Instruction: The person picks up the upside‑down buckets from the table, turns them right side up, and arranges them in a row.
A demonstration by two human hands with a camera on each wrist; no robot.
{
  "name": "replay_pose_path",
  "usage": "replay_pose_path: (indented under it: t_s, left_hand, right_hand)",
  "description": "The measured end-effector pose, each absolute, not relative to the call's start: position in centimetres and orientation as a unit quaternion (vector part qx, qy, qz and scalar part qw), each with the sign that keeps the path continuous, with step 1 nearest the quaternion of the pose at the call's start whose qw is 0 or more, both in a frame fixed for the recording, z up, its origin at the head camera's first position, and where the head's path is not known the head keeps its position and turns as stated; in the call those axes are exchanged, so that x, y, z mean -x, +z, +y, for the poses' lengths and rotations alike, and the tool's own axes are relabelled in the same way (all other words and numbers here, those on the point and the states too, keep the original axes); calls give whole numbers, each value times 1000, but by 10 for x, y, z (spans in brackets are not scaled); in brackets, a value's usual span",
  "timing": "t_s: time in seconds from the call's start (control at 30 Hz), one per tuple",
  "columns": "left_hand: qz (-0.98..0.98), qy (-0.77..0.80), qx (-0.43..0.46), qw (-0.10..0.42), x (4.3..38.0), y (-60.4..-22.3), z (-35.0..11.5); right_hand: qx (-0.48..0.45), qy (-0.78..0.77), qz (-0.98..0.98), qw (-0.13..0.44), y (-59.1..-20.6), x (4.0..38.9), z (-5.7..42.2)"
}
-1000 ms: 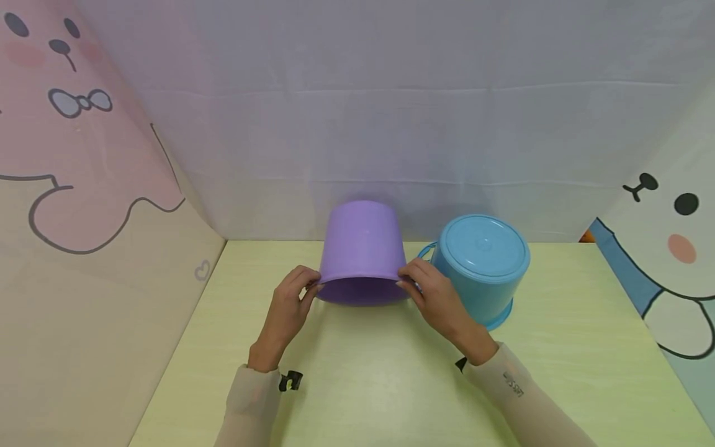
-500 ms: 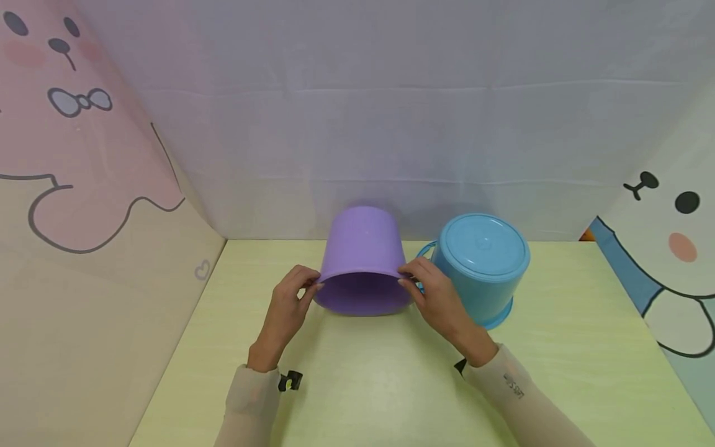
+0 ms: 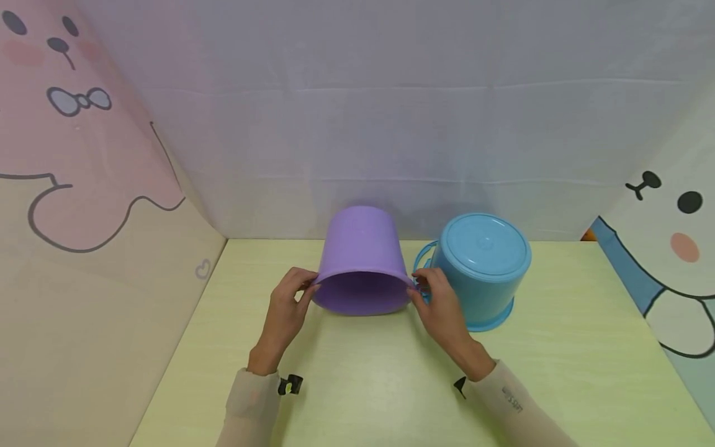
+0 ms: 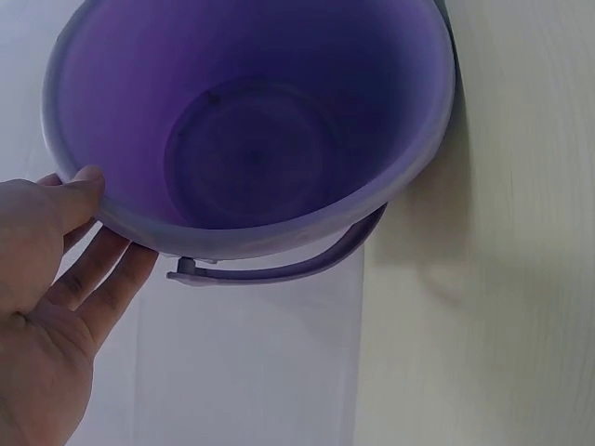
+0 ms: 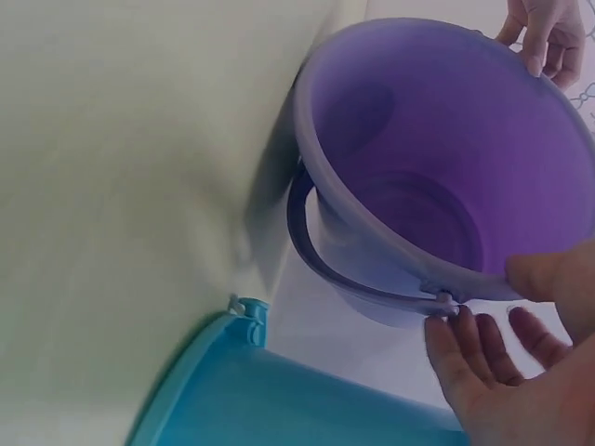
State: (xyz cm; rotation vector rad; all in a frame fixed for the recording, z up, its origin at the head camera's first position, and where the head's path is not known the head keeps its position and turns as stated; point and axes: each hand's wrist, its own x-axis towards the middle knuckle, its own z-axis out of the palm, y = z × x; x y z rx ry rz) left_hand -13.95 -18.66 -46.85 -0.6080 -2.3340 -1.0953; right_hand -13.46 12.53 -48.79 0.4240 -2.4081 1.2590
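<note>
A purple bucket (image 3: 363, 239) lies tipped on its side at the table's back, its mouth facing me and its dark inside showing. My left hand (image 3: 286, 307) pinches the rim at the left, thumb over the edge and fingers behind it, as the left wrist view shows. My right hand (image 3: 441, 310) holds the rim's right side. There the thumb lies over the edge and the fingertips meet the joint of the purple handle (image 5: 339, 274). That handle hangs down outside the bucket. Close by on the right, a light blue bucket (image 3: 483, 273) stands upside down, its bottom facing up.
A light blue handle (image 3: 424, 251) sticks out from the blue bucket's left side, close behind my right hand. Behind the pale yellow-green table (image 3: 368, 385) hangs a light curtain (image 3: 391, 124). Walls with cartoon animals (image 3: 681, 248) rise at both sides.
The purple bucket has tipped further, its base end lower and more of its inside showing. My right hand has slid down and right along the rim. The left hand has barely moved.
</note>
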Motion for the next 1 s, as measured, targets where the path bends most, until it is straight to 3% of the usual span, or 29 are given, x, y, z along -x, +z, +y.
replay_pose_path:
  t_s: [0.53,1.0]
  left_hand:
    - [-852,-410,204,254,138,-472,-188]
    - [-848,-437,165,250,142,-472,-194]
  right_hand:
    - [-81,498,-856,115,-500,126,117]
    - [-93,528,-830,156,-500,134,111]
